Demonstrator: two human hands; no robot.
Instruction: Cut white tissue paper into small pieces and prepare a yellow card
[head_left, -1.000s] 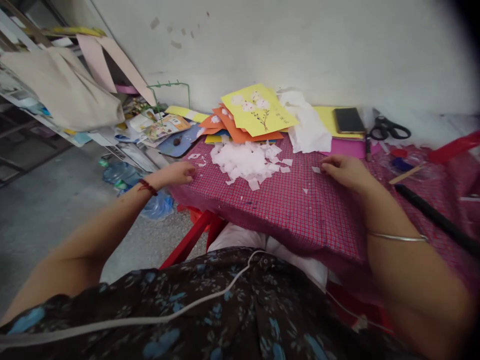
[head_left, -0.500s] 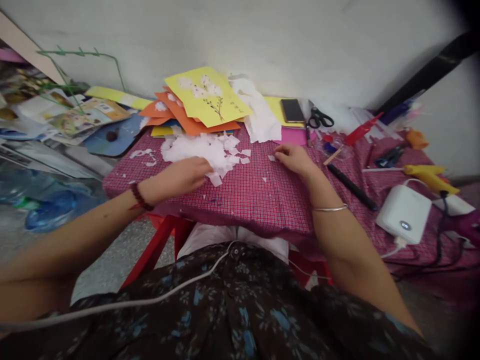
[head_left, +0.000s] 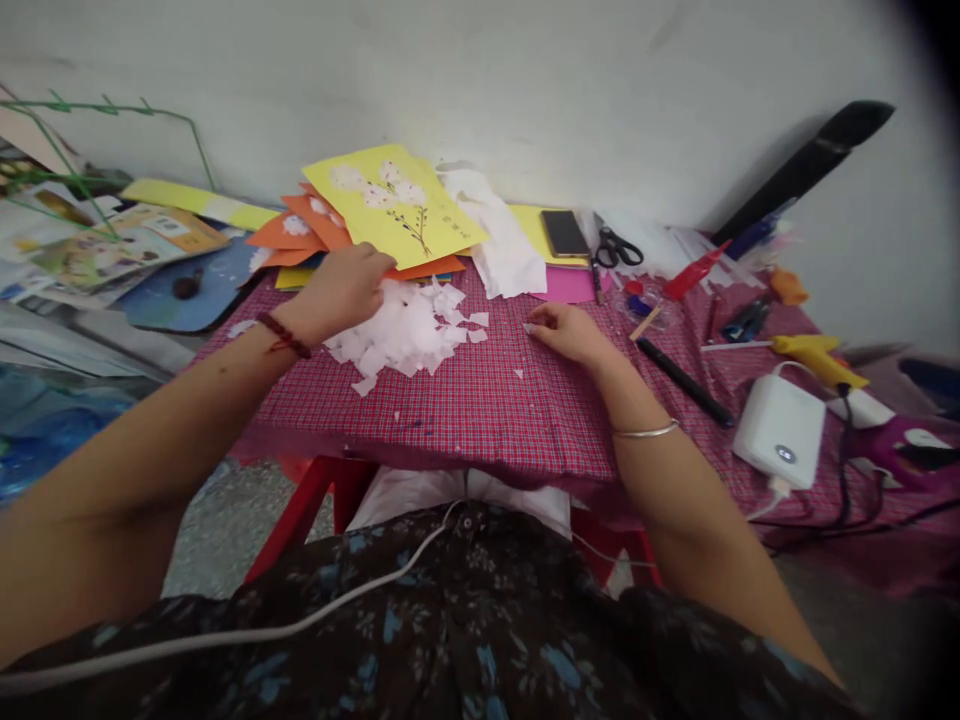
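A loose pile of small white paper pieces (head_left: 409,335) lies on the checked tablecloth. My left hand (head_left: 346,292) is at the pile's upper left edge, fingers curled downward; whatever may be under the fingertips is hidden. To the right of the pile, my right hand (head_left: 568,334) pinches a small scrap of white paper (head_left: 529,328) between thumb and fingertips, low over the cloth. Just behind the left hand rests a yellow card (head_left: 390,215) with a drawn branch and white paper blossoms, on top of several orange cards (head_left: 292,232).
A white tissue strip (head_left: 499,245), a phone (head_left: 564,233) and black scissors (head_left: 618,247) lie along the wall. On the right are a black pen (head_left: 684,382), a white power bank (head_left: 781,428) and a yellow glue gun (head_left: 814,355). A green wire rack (head_left: 142,112) stands at left.
My left hand has moved from the pile's front edge up and left to its back edge, and the pile's front pieces have spread left. My right hand remains in about the same place.
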